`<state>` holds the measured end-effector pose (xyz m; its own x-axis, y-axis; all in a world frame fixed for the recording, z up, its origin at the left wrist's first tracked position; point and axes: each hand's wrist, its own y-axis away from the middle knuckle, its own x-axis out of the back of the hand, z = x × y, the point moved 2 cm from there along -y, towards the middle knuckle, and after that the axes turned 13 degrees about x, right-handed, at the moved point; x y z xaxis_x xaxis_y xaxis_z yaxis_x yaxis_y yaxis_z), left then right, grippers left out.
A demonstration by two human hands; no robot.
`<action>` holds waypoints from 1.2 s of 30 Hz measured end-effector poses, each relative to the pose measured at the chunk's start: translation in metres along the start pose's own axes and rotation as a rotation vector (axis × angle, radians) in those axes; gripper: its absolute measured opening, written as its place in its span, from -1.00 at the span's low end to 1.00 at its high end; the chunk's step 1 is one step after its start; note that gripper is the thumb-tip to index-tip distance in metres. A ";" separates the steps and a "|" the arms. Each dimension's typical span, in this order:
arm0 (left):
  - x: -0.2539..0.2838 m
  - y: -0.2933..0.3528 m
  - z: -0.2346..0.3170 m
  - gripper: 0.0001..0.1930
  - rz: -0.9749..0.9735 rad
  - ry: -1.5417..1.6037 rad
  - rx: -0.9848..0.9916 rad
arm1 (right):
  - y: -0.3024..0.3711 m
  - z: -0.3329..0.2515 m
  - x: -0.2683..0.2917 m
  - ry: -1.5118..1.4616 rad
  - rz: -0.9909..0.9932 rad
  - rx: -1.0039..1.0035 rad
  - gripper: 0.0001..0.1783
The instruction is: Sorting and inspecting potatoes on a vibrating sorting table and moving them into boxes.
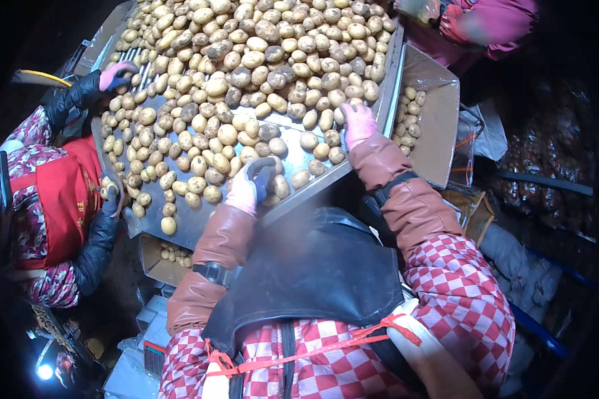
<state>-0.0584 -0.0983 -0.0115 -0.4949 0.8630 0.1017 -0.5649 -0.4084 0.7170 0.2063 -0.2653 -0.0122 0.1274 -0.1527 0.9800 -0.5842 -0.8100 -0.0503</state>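
Note:
A large heap of potatoes (273, 46), some pale and some dirt-covered, spreads over a metal sorting table (292, 149). My left hand (243, 189), in a pink and blue glove, is at the table's near edge, its fingers curled around a dirty potato (265, 163). Farther right, my right hand (359, 125) wears the same kind of glove. Its fingers reach out over the table's right rim, beside a pale potato (340, 116); the fingertips are partly hidden.
Cardboard boxes of potatoes stand right of the table (432, 126) and below its left corner (158, 266). On the left a co-worker in a red apron (73, 193) holds potatoes in one gloved hand (111, 196). Another person's pink sleeve (502, 26) shows at the far right.

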 end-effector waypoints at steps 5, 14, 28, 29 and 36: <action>0.007 0.004 0.002 -0.77 0.292 -0.243 -0.325 | -0.008 -0.032 0.029 -0.314 0.200 0.135 -0.49; 0.004 -0.073 0.133 -0.69 0.356 -1.223 -0.155 | -0.042 -0.104 0.023 0.064 -0.387 0.032 -0.37; 0.047 -0.065 0.118 -0.34 0.262 -0.385 -0.194 | -0.041 0.000 0.017 -1.637 -0.261 -0.249 -0.43; 0.051 -0.065 0.104 -0.34 0.084 -0.102 -0.082 | -0.025 -0.014 0.049 -2.002 -0.139 -0.611 -0.44; -0.022 0.008 0.038 -0.54 -0.329 0.492 -0.367 | 0.004 -0.150 0.014 -1.683 -0.176 -0.536 -0.56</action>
<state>-0.0269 -0.1096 0.0183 -0.4522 0.7593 -0.4679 -0.8808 -0.2976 0.3683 0.0850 -0.1858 0.0304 0.6172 -0.7318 -0.2892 -0.6031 -0.6760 0.4235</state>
